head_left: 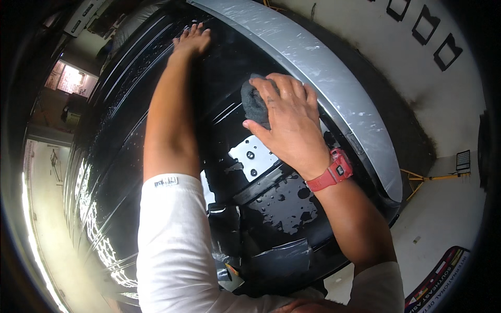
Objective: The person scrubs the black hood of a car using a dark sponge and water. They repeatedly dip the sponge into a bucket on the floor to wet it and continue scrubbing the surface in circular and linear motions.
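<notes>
My left hand (192,41) lies with fingers spread on the wet, glossy black surface (224,55) of a car, near its far edge. Closer in and to the right, my right hand (292,112) presses a dark grey cloth (254,104) against the same surface. Its fingers reach over the cloth, and the thumb sits at the near side. Part of the cloth is hidden under the palm. A red watch (334,169) is on my right wrist. Water drops and puddles (287,206) lie on the black surface below that hand.
A silver car body strip (334,73) curves along the right side, spotted with water. Loose dark film (284,258) with a folded edge lies near my body. A yellow stand (433,177) is on the floor at right. Dark frames (425,25) hang on the pale wall.
</notes>
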The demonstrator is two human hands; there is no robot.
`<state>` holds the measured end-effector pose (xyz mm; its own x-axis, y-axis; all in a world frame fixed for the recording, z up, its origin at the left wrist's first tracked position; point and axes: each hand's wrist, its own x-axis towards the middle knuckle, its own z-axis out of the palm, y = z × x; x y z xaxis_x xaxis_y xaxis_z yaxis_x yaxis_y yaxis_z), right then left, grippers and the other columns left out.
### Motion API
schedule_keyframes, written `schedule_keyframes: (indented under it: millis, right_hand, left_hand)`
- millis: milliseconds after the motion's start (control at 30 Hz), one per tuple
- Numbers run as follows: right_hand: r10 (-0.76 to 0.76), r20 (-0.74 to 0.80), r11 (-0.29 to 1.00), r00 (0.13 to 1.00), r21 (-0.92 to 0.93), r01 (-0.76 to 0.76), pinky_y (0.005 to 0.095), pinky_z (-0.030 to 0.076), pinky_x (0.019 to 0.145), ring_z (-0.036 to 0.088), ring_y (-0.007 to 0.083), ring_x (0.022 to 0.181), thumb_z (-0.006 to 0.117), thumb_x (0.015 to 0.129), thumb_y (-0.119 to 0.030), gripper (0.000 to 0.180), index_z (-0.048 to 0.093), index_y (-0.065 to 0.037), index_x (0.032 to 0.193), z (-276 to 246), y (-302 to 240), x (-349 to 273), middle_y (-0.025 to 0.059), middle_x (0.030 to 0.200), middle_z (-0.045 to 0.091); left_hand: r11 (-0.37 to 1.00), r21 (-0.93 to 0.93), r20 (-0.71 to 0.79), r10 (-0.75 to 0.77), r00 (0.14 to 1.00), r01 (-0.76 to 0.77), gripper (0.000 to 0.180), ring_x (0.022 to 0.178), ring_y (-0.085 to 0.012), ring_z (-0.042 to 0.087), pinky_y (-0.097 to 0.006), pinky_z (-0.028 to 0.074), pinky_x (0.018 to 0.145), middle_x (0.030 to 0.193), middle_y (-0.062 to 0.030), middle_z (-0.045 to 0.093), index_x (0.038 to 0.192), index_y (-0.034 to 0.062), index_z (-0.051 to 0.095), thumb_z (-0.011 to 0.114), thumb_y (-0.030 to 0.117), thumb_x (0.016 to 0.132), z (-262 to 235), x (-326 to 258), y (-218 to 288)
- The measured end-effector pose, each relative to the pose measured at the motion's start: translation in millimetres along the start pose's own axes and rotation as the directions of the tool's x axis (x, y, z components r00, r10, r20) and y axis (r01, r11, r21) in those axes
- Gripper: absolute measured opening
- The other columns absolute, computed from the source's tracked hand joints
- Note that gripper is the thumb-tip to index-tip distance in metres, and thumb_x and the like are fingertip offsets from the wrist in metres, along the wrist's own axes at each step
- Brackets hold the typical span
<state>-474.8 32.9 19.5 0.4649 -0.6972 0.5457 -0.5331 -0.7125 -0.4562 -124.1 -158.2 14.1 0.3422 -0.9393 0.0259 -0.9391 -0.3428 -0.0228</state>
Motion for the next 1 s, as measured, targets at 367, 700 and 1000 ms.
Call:
schedule_keyframes:
  millis: [367, 700, 1000]
  right_hand:
    - [0.09, -0.051, 0.993, 0.995, 0.077, -0.086, 0.0488, 0.048, 0.104, 0.068, 0.0366, 0.108, 0.086, 0.075, -0.014, 0.039, 0.066, -0.006, 0.108, -14, 18, 11, 0.0142, 0.108, 0.072]
    - [0.078, -0.103, 0.996, 0.992, 0.057, -0.073, 0.0486, 0.048, 0.102, 0.066, 0.0359, 0.111, 0.084, 0.076, -0.017, 0.043, 0.072, -0.01, 0.116, -5, 12, 8, 0.0119, 0.109, 0.07]
    - [0.038, -0.057, 0.999, 0.998, 0.036, -0.036, 0.0499, 0.048, 0.1, 0.066, 0.0354, 0.112, 0.083, 0.077, -0.019, 0.044, 0.069, -0.012, 0.118, -4, 19, 2, 0.0112, 0.11, 0.069]
  left_hand:
    - [0.81, -0.195, -0.004, 0.563, 0.826, -0.553, 0.063, 0.167, -0.0324, 0.013, -0.054, 0.009, 0.135, 0.18, -0.0106, 0.019, 0.173, 0.0174, 0.026, 0.028, 0.046, 0.117, -19, -210, 46]
    - [0.998, -0.06, -0.074, -0.029, 0.997, 0.025, 0.06, 0.162, -0.0343, 0.028, -0.06, 0.022, 0.13, 0.176, -0.0152, 0.029, 0.17, 0.0154, 0.031, 0.037, 0.036, 0.114, -14, -340, -182]
    - [0.956, -0.126, -0.008, 0.266, 0.964, -0.265, 0.068, 0.166, -0.0351, 0.02, -0.057, 0.016, 0.133, 0.18, -0.0102, 0.02, 0.172, 0.0139, 0.025, 0.025, 0.049, 0.114, 2, -155, 96]
